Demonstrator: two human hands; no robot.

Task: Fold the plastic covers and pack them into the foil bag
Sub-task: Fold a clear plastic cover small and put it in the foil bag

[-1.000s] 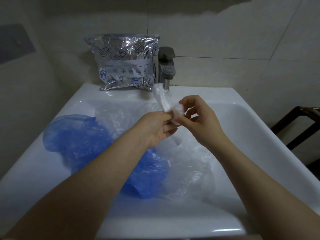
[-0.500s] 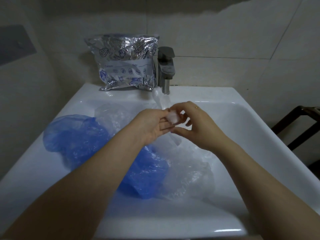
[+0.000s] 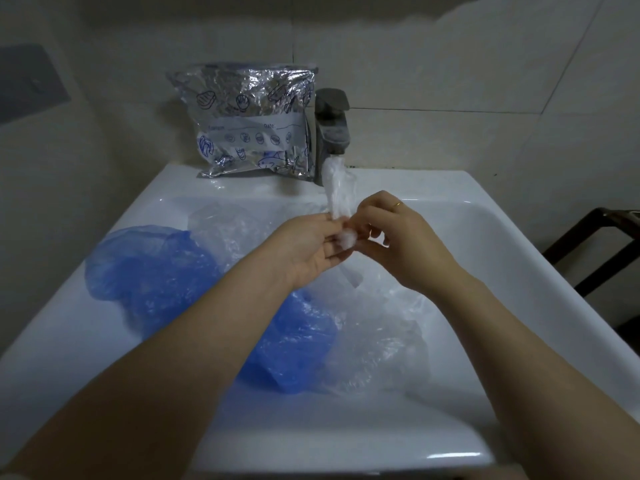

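Two hands fold a clear plastic cover above a white sink.

The clear cover (image 3: 337, 188) is gathered into a narrow strip that stands up between the hands, its top end reaching in front of the tap (image 3: 331, 128). The left hand (image 3: 304, 249) pinches the strip's lower part with fingers curled around it, and the right hand (image 3: 403, 242), wearing a ring (image 3: 398, 205), grips a small white wad of the same cover at the fingertips. Below them, in the sink (image 3: 519, 271), lie a crumpled blue cover (image 3: 166, 268) on the left and another clear cover (image 3: 377, 344) on the right, touching each other. The foil bag (image 3: 249, 123) stands upright on the sink's back ledge, against the tiled wall (image 3: 433, 81), just left of the tap.
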